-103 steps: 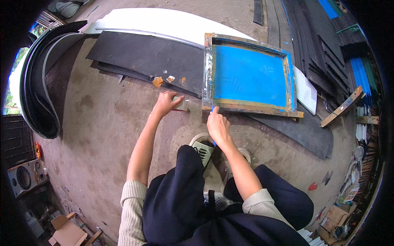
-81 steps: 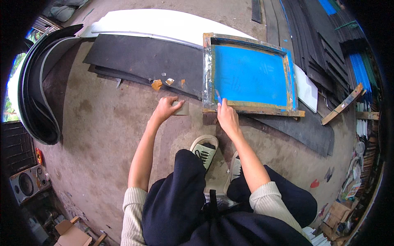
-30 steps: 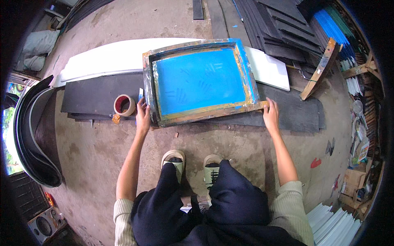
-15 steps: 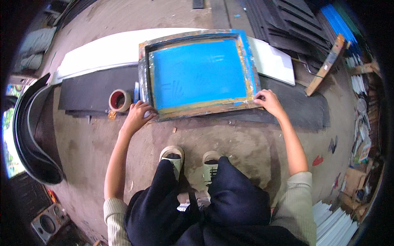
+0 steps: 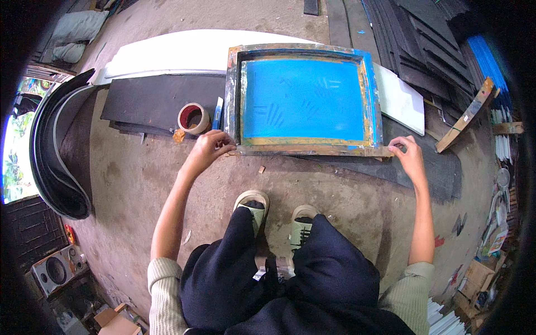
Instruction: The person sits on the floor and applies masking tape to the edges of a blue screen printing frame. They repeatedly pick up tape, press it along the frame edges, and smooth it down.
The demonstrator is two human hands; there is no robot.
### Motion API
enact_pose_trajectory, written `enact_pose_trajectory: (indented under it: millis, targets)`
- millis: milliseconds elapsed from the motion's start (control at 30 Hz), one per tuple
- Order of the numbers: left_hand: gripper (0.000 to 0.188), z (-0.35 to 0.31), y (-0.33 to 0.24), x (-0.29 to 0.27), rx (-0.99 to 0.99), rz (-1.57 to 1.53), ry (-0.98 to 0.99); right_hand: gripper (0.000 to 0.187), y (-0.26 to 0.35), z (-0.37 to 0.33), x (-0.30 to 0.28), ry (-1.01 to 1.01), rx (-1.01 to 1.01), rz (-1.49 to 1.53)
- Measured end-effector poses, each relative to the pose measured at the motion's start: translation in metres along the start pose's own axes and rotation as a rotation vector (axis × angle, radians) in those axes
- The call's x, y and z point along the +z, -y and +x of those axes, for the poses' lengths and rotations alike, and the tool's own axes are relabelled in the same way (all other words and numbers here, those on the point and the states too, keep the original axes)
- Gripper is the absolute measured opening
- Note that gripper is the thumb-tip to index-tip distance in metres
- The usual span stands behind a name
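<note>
A screen-printing frame (image 5: 306,150) lies in front of me, its wood stained with paint and its blue panel (image 5: 304,100) marked with faint handprints. My left hand (image 5: 211,149) pinches its near left corner between thumb and fingers. At the near right corner, my right hand (image 5: 410,156) grips the wood in a similar pinch. Under the frame are a long white board (image 5: 399,95) and black sheets (image 5: 162,100). Left of the frame, near my left hand, sit a roll of tape (image 5: 184,117) and a blue-and-white cutter knife (image 5: 218,114).
Curved black sheets (image 5: 50,162) stand at the left. A paint-stained wooden stick (image 5: 463,117) leans at the right near stacked dark sheets (image 5: 413,50). A speaker (image 5: 56,271) and a cardboard box (image 5: 117,322) are lower left. My slippers (image 5: 254,206) rest on the concrete floor (image 5: 312,187).
My view has turned, so the whole scene appears rotated clockwise and shifted right. Both hands stay at the frame's near corners. More handprints show on the blue panel.
</note>
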State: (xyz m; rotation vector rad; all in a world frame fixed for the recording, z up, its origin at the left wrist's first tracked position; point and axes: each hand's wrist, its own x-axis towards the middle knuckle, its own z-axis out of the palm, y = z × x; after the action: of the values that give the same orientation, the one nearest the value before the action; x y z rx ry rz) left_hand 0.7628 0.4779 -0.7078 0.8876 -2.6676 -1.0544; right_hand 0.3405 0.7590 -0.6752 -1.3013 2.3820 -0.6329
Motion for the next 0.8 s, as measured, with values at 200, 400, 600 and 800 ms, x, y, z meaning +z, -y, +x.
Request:
enact_pose_trajectory:
  millis: [200, 400, 600, 800]
  targets:
    - [0.017, 0.028, -0.023, -0.028, -0.136, -0.121, 0.145, 0.017, -0.008, 0.021, -0.010, 0.144, 0.077, -0.085]
    - [0.021, 0.053, 0.010, -0.002, -0.220, -0.129, 0.212, 0.015, -0.028, 0.051, 0.031, 0.213, -0.020, -0.210]
    - [0.021, 0.057, 0.020, 0.005, -0.353, -0.176, 0.228, 0.018, -0.031, 0.054, 0.038, 0.241, 0.098, -0.126]
    - [0.021, 0.059, 0.019, 0.005, -0.331, 0.031, 0.317, 0.012, -0.015, 0.058, 0.040, 0.270, 0.003, -0.279]
